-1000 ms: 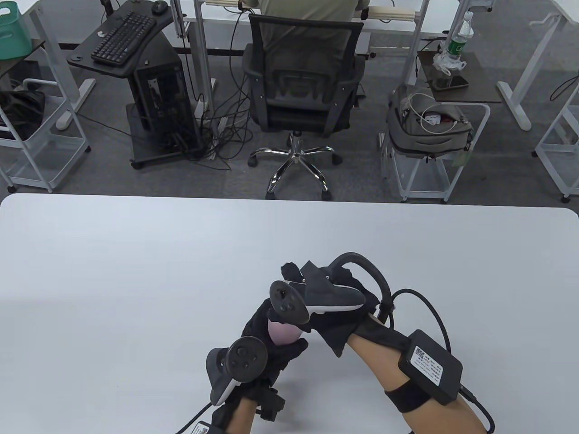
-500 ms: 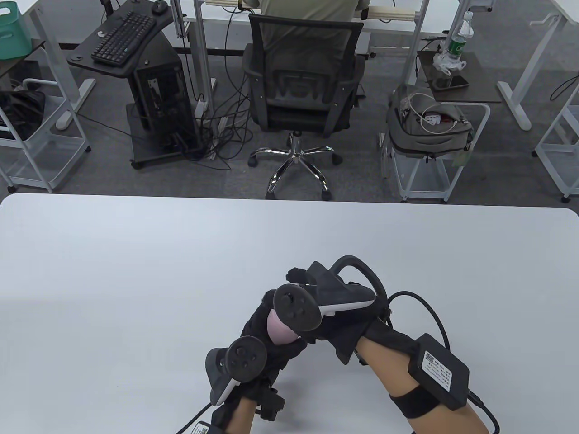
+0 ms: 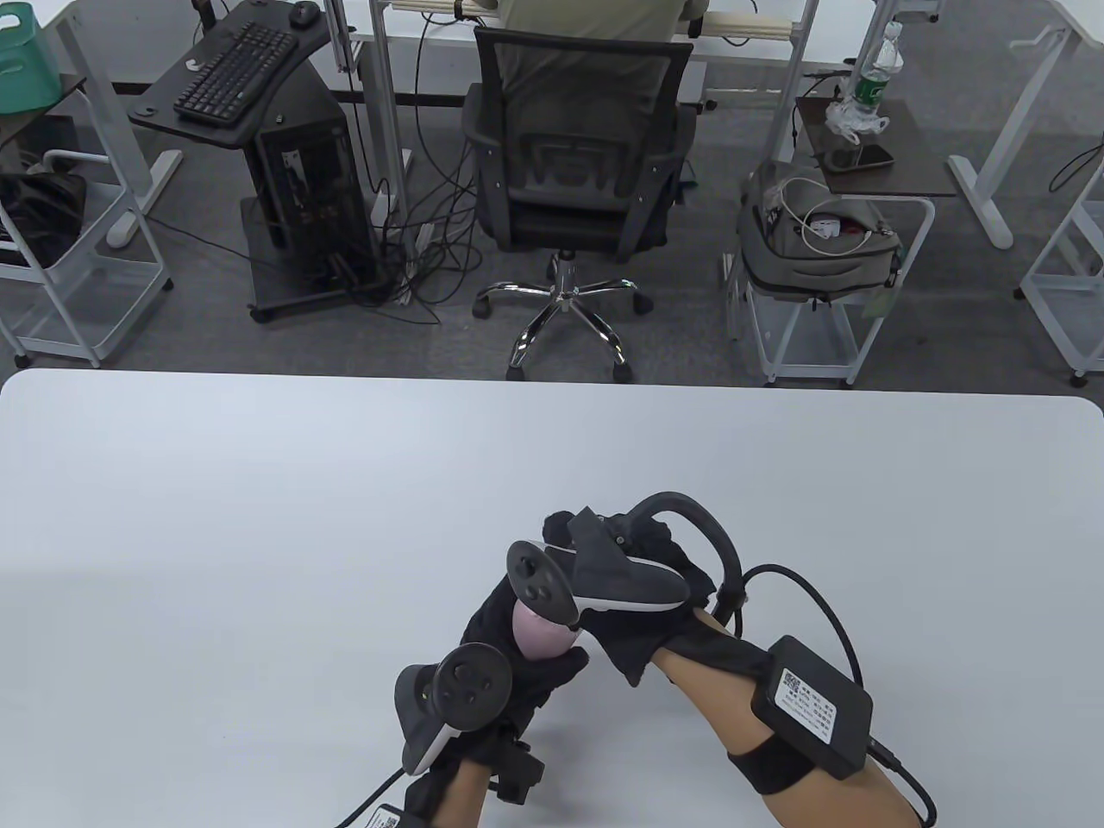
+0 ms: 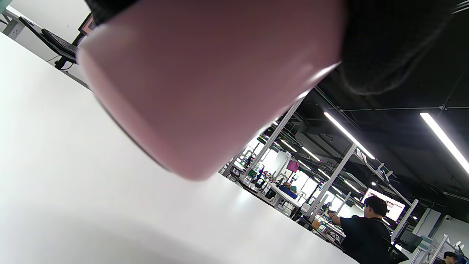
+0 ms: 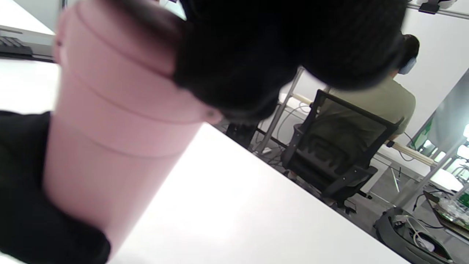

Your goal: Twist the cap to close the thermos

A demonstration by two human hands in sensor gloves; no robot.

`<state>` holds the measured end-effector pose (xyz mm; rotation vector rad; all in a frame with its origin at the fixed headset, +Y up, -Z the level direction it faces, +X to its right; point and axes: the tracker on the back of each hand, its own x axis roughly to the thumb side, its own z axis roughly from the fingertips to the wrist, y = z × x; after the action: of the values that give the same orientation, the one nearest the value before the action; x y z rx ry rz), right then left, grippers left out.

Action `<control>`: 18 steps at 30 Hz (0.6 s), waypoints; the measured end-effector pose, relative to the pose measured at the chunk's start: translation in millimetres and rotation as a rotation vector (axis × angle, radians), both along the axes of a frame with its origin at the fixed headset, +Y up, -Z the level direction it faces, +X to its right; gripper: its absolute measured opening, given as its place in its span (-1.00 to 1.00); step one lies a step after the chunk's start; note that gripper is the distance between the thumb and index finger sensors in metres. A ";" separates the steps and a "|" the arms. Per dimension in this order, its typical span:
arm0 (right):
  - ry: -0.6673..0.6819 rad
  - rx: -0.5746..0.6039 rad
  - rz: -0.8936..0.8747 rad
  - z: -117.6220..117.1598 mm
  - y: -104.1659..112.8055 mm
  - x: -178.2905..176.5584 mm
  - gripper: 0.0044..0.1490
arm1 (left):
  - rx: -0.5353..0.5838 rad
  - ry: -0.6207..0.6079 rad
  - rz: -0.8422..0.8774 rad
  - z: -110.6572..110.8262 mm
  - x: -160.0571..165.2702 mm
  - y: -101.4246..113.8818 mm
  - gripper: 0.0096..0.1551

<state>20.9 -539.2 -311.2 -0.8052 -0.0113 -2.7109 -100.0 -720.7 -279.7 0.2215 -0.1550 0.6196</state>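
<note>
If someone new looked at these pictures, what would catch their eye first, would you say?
Probably the pink thermos, gripped near the white table's front edge by two black-gloved hands. The left hand wraps its body, while the right hand covers the cap from above. Beyond the table, a seated person's office chair stands out.

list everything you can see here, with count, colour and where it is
thermos: 1, pink, near table edge, held between both hands
cap: 1, pink, on top of thermos
table: 1, white, foreground
office chair: 1, black, beyond table, person seated
keyboard: 1, black, far left desk
backpack: 1, grey, right cart
bottle: 1, clear with green label, far right
left hand: 1, black glove, grips thermos body
right hand: 1, black glove, on cap
</note>
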 end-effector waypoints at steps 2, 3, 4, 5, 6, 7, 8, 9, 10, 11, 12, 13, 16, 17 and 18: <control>0.001 0.001 0.009 0.2 3.7 3.9 0.00 | 0.001 0.004 0.000 -0.1 -0.4 0.4 0.50; 0.010 0.001 -0.008 0.8 6.8 7.1 0.09 | 0.000 0.004 0.002 -0.2 -0.7 0.5 0.50; 0.037 -0.016 -0.046 1.1 10.7 11.2 0.15 | 0.000 0.004 0.004 -0.3 -0.9 0.4 0.50; 0.058 -0.035 -0.066 0.4 12.5 13.2 0.17 | 0.000 0.005 0.006 -0.2 -1.1 0.4 0.50; 0.084 -0.084 -0.084 -0.9 15.1 16.5 0.21 | -0.002 0.005 0.009 -0.1 -1.3 0.3 0.50; 0.111 -0.143 -0.090 -1.9 15.7 18.4 0.24 | -0.002 0.005 0.011 0.1 -1.5 0.2 0.50; 0.123 -0.160 -0.093 -2.2 15.8 19.1 0.24 | -0.002 0.004 0.011 0.1 -1.5 0.1 0.50; 0.177 -0.188 -0.105 -2.8 15.2 20.9 0.27 | -0.003 0.004 0.011 0.1 -1.5 0.2 0.50; 0.203 -0.202 -0.106 -2.8 14.3 21.5 0.30 | -0.004 0.003 0.010 0.0 -1.3 0.2 0.50; 0.225 -0.214 -0.095 -2.4 13.0 21.8 0.31 | -0.003 0.002 0.007 0.0 -1.3 0.3 0.50; 0.245 -0.218 -0.075 -1.6 11.9 21.9 0.32 | -0.004 0.001 0.005 -0.2 -1.1 0.3 0.50; 0.260 -0.225 -0.073 -1.2 10.6 21.7 0.32 | -0.004 0.001 0.003 -0.3 -1.1 0.3 0.50; 0.286 -0.236 -0.065 -1.0 8.0 20.3 0.26 | -0.009 -0.002 0.000 -0.4 -0.6 0.0 0.50; 0.285 -0.245 -0.066 -1.2 6.3 19.4 0.24 | -0.011 -0.003 -0.002 -0.2 -0.4 0.0 0.50; 0.293 -0.248 -0.061 -1.6 4.7 18.1 0.21 | -0.010 -0.004 -0.006 -0.2 -0.2 0.0 0.50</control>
<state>39.0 -534.5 -312.8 -1.2878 -0.2655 -2.6520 -100.1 -720.7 -279.9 0.2102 -0.1559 0.6143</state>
